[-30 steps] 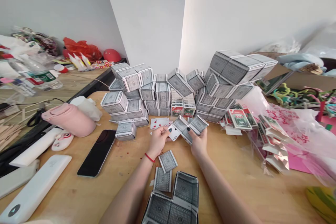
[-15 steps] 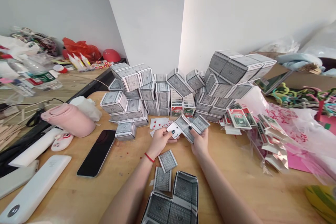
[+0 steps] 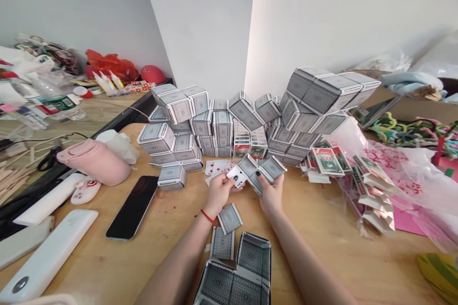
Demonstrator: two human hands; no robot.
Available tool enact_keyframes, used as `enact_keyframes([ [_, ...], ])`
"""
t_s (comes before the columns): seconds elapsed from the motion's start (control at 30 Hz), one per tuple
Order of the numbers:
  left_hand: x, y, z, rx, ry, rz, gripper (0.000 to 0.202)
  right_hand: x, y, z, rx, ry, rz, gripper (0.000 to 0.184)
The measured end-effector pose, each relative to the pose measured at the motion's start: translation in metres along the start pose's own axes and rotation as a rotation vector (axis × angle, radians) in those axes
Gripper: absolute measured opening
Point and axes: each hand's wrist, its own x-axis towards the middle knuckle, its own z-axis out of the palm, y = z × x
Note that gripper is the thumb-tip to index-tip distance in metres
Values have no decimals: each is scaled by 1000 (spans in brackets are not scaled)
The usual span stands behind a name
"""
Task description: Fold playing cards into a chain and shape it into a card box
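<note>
One white card (image 3: 242, 178) sits pinched between the thumb and fingers of the left hand (image 3: 219, 191), held above the worktop (image 3: 168, 214). The right hand (image 3: 271, 191) pinches folded patterned cards (image 3: 247, 166) with its thumb on top; the fingers beneath are partly hidden. The white card meets the nearest patterned card; whether it overlaps or slots in cannot be told at this angle. Apply light, even pressure, since thin card probably creases under a hard pinch. Use the right hand as a steady support and make fine corrections with the left only. Bring edges and folds square before pressing, and check that the thumbs do not cover the joint. Keep the wrists low but clear of the two loose folded cards, one (image 3: 230, 218) just behind the other (image 3: 222, 242), and of the open card block (image 3: 246, 288) between the forearms. Avoid pushing forward: face-up cards (image 3: 216, 167) lie just beyond the left hand, and stacked card boxes (image 3: 222, 124) stand behind them.
</note>
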Motion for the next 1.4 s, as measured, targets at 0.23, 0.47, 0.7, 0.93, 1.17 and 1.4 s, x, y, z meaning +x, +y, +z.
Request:
enact_keyframes([
  [0.23, 6, 9, -8, 4, 72, 93, 20, -3, -24, -1, 156, -211, 152, 41],
  [0.47, 17, 18, -35, 147, 45, 161, 20, 8, -57, -11, 236, -690, 483, 64],
  [0.7, 9, 20, -25, 372, -1, 159, 20, -1, -45, -9, -113, -804, 531, 54],
  [0.93, 7, 23, -25, 424, -2, 224, 21, 0, -34, -6, -322, -658, 307, 30],
  [1.17, 9, 16, -30, 578, -19, 314, 25, 4, -33, -9, -370, -628, 302, 18],
  [1.4, 11, 10, -32, 853, 32, 504, 30, 5, -29, -11, -337, -637, 379, 30],
])
